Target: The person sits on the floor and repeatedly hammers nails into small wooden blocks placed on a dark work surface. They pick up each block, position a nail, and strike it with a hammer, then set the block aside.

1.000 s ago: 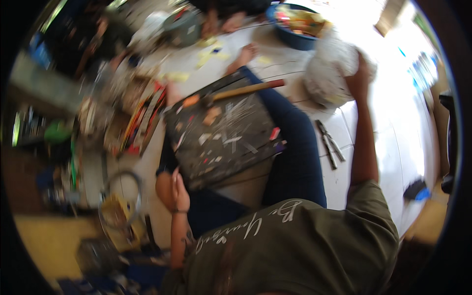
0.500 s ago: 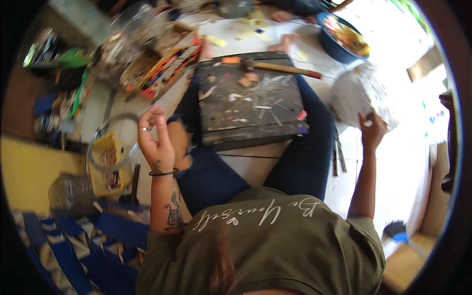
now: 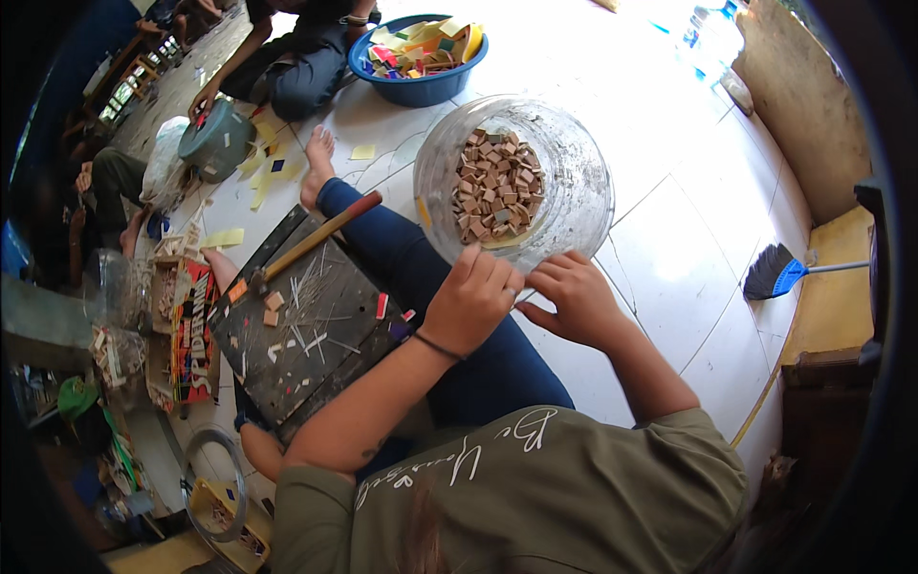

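Clear round container (image 3: 579,182) stands on the tiled floor right of centre, just beyond both hands, with small brown blocks (image 3: 497,187) heaped inside; its near edge is partly covered by fingers.

Left to right: far-left clutter too dark to sort out. Red box (image 3: 198,330) holds wooden pieces, hard to separate by eye. Grey ring (image 3: 212,435) crosses a yellow basket (image 3: 215,512) below. Black board (image 3: 287,354) lies aslant, near right corner hidden by the left forearm; hammer (image 3: 325,234) and scraps on top. Co-worker above, cut off by the upper edge. Blue basin (image 3: 421,88), filled with coloured scraps.

Left hand (image 3: 475,298): fingers curled at the container's near edge. Right hand (image 3: 577,298): just beside it, fingers bent, tips obscured. Cannot tell whether either grips.

Far right: blue-and-black broom (image 3: 779,273), handle end not visible.
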Tool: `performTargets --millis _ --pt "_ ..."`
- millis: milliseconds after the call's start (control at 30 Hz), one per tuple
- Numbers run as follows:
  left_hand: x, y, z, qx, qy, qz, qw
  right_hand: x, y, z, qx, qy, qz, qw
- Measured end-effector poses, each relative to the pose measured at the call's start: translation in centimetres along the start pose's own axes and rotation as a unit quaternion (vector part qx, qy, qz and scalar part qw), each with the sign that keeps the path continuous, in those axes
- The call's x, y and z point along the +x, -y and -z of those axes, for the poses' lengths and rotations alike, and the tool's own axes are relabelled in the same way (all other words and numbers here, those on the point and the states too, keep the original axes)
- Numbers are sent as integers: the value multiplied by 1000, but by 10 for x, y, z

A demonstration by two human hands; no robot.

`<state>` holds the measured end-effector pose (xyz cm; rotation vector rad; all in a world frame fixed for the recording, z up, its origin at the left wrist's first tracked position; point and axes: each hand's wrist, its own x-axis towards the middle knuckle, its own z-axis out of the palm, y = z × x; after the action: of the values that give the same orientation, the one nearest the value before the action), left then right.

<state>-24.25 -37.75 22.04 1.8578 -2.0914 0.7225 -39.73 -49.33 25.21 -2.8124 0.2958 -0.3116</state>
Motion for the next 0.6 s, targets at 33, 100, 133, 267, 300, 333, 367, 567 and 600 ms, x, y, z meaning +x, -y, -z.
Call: performTargets --millis 33,100,133,267,300,333,367,567,600 --pt "-4 -3 -5 -7 -14 -6 1000 4 -3 12 48 -36 16 998" --pt "-11 -9 -11 2 -17 -13 1000 19 -13 41 126 -26 -20 991" --pt "-13 -12 -13 11 -16 -19 1000 30 -17 56 75 -81 0 994" --pt "-8 -27 -15 1 -1 -26 1000 81 -22 82 -101 72 -22 992" --pt "-6 -30 -16 -7 -3 -26 1000 96 -19 71 -136 127 -21 982" --pt "-7 -33 -16 -12 -7 -27 1000 112 -14 51 -178 198 -26 964" --pt "-8 -36 -16 -15 -2 -23 1000 126 -10 28 -211 241 -6 947" --pt "-17 -40 -19 -51 17 1 999 190 -94 -88 -304 363 -124 872" --pt "-18 -40 -17 -85 23 9 996 199 -115 -100 -277 319 -151 894"
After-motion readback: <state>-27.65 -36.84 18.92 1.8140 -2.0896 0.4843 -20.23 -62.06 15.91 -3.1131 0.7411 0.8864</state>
